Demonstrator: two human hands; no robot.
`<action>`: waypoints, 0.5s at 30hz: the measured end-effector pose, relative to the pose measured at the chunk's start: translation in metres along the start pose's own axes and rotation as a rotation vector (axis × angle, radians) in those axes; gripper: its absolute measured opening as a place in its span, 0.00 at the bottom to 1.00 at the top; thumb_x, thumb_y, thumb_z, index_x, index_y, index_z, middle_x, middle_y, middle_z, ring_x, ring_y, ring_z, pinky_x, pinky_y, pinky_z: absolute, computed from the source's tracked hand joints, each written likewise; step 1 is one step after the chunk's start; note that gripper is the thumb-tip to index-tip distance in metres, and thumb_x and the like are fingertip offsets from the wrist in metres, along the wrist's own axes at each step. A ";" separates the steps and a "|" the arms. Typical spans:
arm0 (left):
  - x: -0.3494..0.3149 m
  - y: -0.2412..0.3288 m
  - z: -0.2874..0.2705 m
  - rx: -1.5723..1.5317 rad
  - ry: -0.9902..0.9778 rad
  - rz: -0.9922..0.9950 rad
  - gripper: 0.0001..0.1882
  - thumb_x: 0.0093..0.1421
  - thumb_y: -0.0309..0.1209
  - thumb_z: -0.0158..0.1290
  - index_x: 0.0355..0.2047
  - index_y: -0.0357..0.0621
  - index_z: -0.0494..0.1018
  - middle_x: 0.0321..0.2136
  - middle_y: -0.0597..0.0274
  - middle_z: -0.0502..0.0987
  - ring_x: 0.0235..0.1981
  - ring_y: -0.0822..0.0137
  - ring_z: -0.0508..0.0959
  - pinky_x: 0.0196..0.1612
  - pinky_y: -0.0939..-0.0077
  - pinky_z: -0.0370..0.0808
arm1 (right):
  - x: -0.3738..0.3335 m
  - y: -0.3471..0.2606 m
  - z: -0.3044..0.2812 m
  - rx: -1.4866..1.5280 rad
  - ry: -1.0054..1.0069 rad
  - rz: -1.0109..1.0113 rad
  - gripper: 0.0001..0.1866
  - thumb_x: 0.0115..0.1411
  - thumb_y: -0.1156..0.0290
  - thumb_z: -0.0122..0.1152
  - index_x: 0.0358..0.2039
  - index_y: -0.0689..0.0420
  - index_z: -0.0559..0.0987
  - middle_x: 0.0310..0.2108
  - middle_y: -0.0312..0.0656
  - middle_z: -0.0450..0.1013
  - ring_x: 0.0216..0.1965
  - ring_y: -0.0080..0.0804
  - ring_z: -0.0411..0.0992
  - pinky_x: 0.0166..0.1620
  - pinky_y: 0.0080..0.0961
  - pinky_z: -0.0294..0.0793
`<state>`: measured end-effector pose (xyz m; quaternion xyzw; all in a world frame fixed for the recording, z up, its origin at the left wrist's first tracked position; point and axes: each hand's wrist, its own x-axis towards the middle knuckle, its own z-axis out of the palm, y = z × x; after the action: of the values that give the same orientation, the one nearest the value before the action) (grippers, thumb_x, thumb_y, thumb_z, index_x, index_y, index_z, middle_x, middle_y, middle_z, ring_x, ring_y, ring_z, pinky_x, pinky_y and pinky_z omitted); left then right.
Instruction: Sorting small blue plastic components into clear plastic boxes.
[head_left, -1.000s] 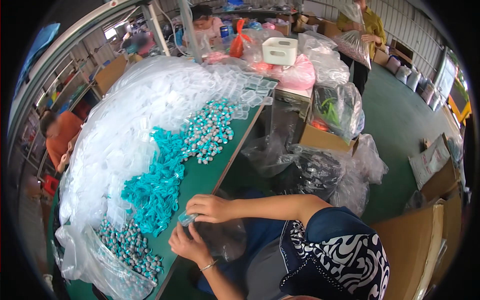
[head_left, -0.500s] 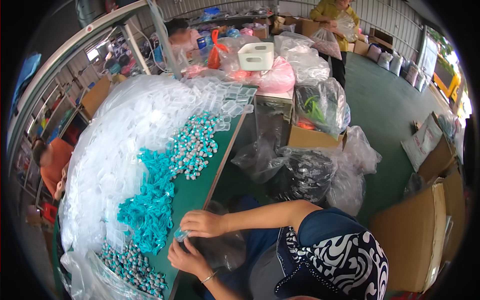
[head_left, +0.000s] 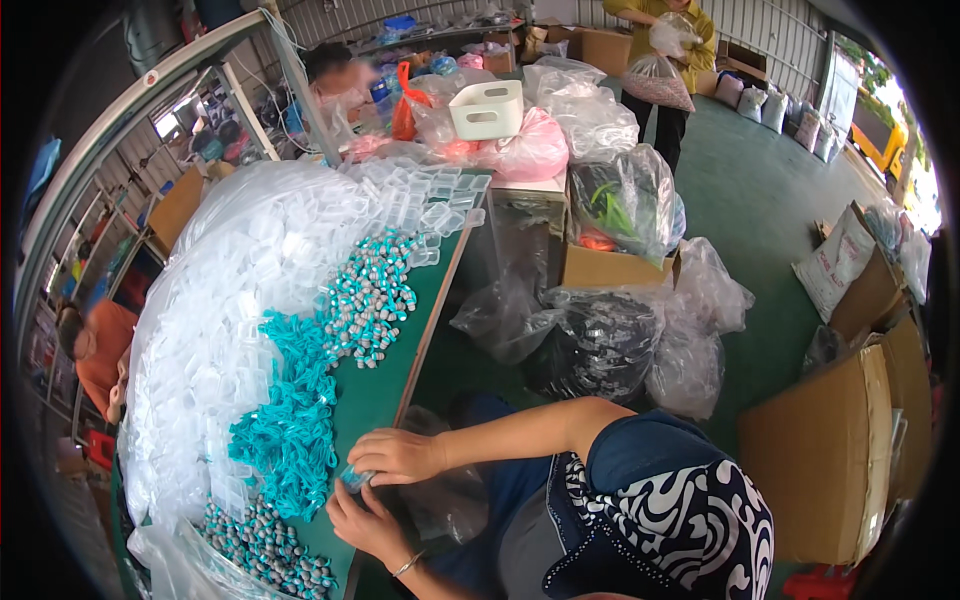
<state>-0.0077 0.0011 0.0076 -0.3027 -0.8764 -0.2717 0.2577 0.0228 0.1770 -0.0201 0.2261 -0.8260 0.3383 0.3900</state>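
While the right hand [head_left: 395, 457] pinches a small clear box [head_left: 355, 478] from above, the left hand [head_left: 370, 525] grips it from below in the view, thumb and fingertips against it, so that both hands share the one piece over the front edge of the green bench [head_left: 375, 410]. Something teal shows in the box, though its shape is too small to tell. Just beyond the hands lies a tangled heap of teal cords [head_left: 290, 430], with one pile of grey-and-teal pieces [head_left: 370, 300] at its far end and a second pile [head_left: 265, 550] nearer the lower edge, beside a clear plastic bag [head_left: 190, 570]. Behind these, a great mound of clear plastic boxes [head_left: 220, 350] covers much of the bench. Well apart, a white bin [head_left: 487, 110] stands among a pink bag [head_left: 530, 145] and an orange bag [head_left: 403, 105]. A co-worker in a yellow-green top [head_left: 705, 45] holds a filled clear bag [head_left: 660, 82], and a person in orange [head_left: 105, 345] is at the left.
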 end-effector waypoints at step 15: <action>-0.010 -0.011 -0.026 -0.380 -0.111 0.073 0.13 0.58 0.30 0.61 0.41 0.36 0.76 0.35 0.50 0.75 0.33 0.51 0.76 0.35 0.64 0.74 | 0.006 -0.023 -0.020 0.150 -0.105 0.145 0.15 0.57 0.66 0.68 0.41 0.59 0.78 0.37 0.46 0.76 0.39 0.45 0.74 0.43 0.35 0.74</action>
<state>-0.0008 -0.0264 0.0171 -0.3919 -0.8109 -0.4054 0.1568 0.0435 0.1758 0.0032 0.2118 -0.8319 0.4140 0.3029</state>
